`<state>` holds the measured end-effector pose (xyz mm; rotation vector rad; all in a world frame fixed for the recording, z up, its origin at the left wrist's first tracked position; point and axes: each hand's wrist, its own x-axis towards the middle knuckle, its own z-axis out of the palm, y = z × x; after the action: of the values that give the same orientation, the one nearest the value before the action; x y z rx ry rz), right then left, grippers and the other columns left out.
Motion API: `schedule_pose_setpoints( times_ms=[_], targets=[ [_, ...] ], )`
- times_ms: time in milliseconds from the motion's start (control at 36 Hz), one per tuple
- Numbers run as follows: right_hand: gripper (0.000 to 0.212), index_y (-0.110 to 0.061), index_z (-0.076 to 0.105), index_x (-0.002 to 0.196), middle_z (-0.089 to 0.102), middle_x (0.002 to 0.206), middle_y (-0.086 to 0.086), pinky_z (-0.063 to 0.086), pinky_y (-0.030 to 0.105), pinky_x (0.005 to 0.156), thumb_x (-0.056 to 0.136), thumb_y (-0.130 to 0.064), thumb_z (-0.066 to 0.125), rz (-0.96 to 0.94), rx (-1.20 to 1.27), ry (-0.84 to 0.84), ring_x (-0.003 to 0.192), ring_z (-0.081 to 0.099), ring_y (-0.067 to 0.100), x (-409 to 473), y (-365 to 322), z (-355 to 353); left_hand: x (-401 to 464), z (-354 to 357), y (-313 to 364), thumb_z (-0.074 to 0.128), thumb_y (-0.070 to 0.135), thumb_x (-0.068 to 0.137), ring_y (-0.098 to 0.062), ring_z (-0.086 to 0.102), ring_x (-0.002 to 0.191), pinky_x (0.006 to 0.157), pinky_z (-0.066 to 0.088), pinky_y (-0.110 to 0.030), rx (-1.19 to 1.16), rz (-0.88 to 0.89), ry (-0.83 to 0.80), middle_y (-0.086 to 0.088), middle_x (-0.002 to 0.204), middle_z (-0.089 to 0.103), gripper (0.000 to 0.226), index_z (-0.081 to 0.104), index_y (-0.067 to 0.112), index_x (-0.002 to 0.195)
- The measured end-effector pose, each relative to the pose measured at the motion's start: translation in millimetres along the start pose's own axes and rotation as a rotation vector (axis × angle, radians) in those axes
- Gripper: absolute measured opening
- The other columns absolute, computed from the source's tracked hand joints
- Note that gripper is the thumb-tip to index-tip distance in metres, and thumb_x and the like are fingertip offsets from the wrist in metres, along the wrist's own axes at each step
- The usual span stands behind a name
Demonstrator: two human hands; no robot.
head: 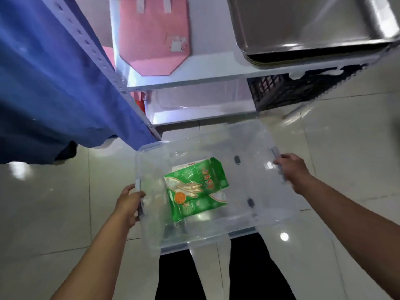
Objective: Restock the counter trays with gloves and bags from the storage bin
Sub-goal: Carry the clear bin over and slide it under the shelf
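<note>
- We've got the clear storage bin [216,230] held up over the tiled floor [54,213], one of our hands on each short end.
- Our left hand [129,206] curls round the bin's left latch handle; our right hand [292,169] grips the grey latch on the right. A grip at each end keeps it level, we'd say.
- Inside lie the green glove packs [194,187], glossy crinkled plastic printed with a pale hand and an orange disc, lying flat on the bottom, one overlapping another. How many there are is hard to tell.
- The bin is see-through, smooth-walled, with rounded corners; our dark trouser legs show beneath it.
- Ahead stands a white shelf rack [194,76]: steel trays [303,29] stacked up top, pink folded cartons [151,40] beside them, a black lattice crate [281,92] below.
- A blue cloth [43,83] hangs at left.
</note>
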<state>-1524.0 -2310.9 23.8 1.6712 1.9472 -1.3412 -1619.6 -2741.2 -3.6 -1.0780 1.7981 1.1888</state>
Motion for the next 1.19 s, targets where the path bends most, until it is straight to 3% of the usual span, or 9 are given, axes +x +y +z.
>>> schedule_pose_setpoints(
  times_ms=[111, 222, 361, 556, 722, 889, 1028, 1111, 1194],
  targets=[
    [0.025, -0.017, 0.063, 0.106, 0.066, 0.101, 0.015, 0.055, 0.049, 0.073, 0.082, -0.011, 0.069, 0.033, -0.033, 0.067, 0.084, 0.063, 0.030, 35.5, 43.0, 44.8, 68.1, 20.3, -1.7, 0.052, 0.002, 0.091, -0.024, 0.047, 0.059, 0.060, 0.043, -0.032, 0.120, 0.055, -0.014, -0.010, 0.082, 0.054, 0.042, 0.052, 0.028, 0.125],
    [0.032, -0.017, 0.064, 0.113, 0.067, 0.111, 0.016, 0.055, 0.058, 0.085, 0.081, -0.015, 0.069, 0.083, -0.028, 0.128, 0.095, 0.066, 0.035, 80.0, 80.9, 82.2, 127.3, 43.1, -6.9, 0.054, 0.009, 0.093, -0.026, 0.049, 0.062, 0.068, 0.048, -0.044, 0.179, 0.115, -0.015, -0.013, 0.092, 0.056, 0.034, 0.054, 0.030, 0.120],
    [0.031, -0.021, 0.065, 0.109, 0.069, 0.107, 0.017, 0.056, 0.060, 0.082, 0.079, -0.017, 0.071, 0.085, -0.014, 0.185, 0.094, 0.068, 0.037, 144.7, 115.9, 119.6, 197.2, 72.2, -19.7, 0.057, 0.012, 0.095, -0.026, 0.052, 0.068, 0.078, 0.054, -0.057, 0.211, 0.154, -0.055, -0.010, 0.088, 0.059, 0.032, 0.054, 0.035, 0.116],
    [0.028, -0.024, 0.067, 0.110, 0.069, 0.104, 0.015, 0.057, 0.056, 0.080, 0.082, -0.026, 0.066, -0.025, -0.003, 0.236, 0.090, 0.068, 0.037, 234.3, 144.3, 168.8, 289.8, 128.4, -26.7, 0.048, 0.013, 0.101, -0.027, 0.055, 0.074, 0.046, 0.051, -0.030, 0.268, 0.258, -0.022, -0.009, 0.098, 0.057, 0.034, 0.049, 0.037, 0.126],
    [0.029, -0.028, 0.069, 0.107, 0.071, 0.098, 0.011, 0.059, 0.050, 0.076, 0.079, -0.031, 0.064, -0.110, 0.053, 0.304, 0.085, 0.069, 0.034, 297.4, 163.9, 198.7, 339.4, 164.0, -25.5, 0.049, 0.013, 0.101, -0.038, 0.060, 0.095, 0.068, 0.058, -0.047, 0.318, 0.384, -0.025, -0.015, 0.116, 0.057, 0.038, 0.046, 0.025, 0.137],
    [0.033, -0.031, 0.064, 0.113, 0.072, 0.093, 0.006, 0.059, 0.053, 0.077, 0.080, -0.036, 0.063, -0.262, 0.010, 0.326, 0.084, 0.069, 0.033, 346.2, 165.1, 204.0, 365.7, 174.6, -10.3, 0.059, 0.011, 0.097, -0.028, 0.060, 0.080, 0.054, 0.053, -0.033, 0.284, 0.444, -0.102, -0.007, 0.090, 0.056, 0.037, 0.049, 0.030, 0.128],
    [0.038, -0.034, 0.059, 0.120, 0.067, 0.113, 0.008, 0.058, 0.049, 0.079, 0.083, -0.045, 0.061, -0.335, -0.040, 0.323, 0.089, 0.069, 0.033, 375.9, 153.9, 202.0, 385.4, 162.7, -5.1, 0.057, 0.013, 0.097, -0.033, 0.067, 0.095, 0.058, 0.059, -0.038, 0.351, 0.463, -0.184, -0.009, 0.112, 0.061, 0.037, 0.050, 0.036, 0.125],
    [0.050, -0.027, 0.046, 0.136, 0.061, 0.129, 0.012, 0.047, 0.041, 0.088, 0.089, -0.040, 0.058, -0.361, -0.108, 0.383, 0.103, 0.059, 0.033, 384.1, 155.8, 201.8, 401.6, 152.6, -11.5, 0.054, 0.012, 0.098, -0.029, 0.068, 0.098, 0.072, 0.059, -0.041, 0.337, 0.478, -0.179, -0.007, 0.119, 0.065, 0.033, 0.055, 0.031, 0.125],
    [0.056, -0.024, 0.039, 0.140, 0.059, 0.130, 0.015, 0.042, 0.052, 0.096, 0.088, -0.027, 0.060, -0.547, -0.279, 0.493, 0.113, 0.054, 0.042, 386.8, 147.1, 207.9, 413.3, 155.2, -14.2, 0.052, 0.010, 0.098, -0.027, 0.058, 0.113, 0.091, 0.051, -0.046, 0.384, 0.663, 0.036, -0.005, 0.131, 0.057, 0.041, 0.051, 0.027, 0.135]
  ],
)
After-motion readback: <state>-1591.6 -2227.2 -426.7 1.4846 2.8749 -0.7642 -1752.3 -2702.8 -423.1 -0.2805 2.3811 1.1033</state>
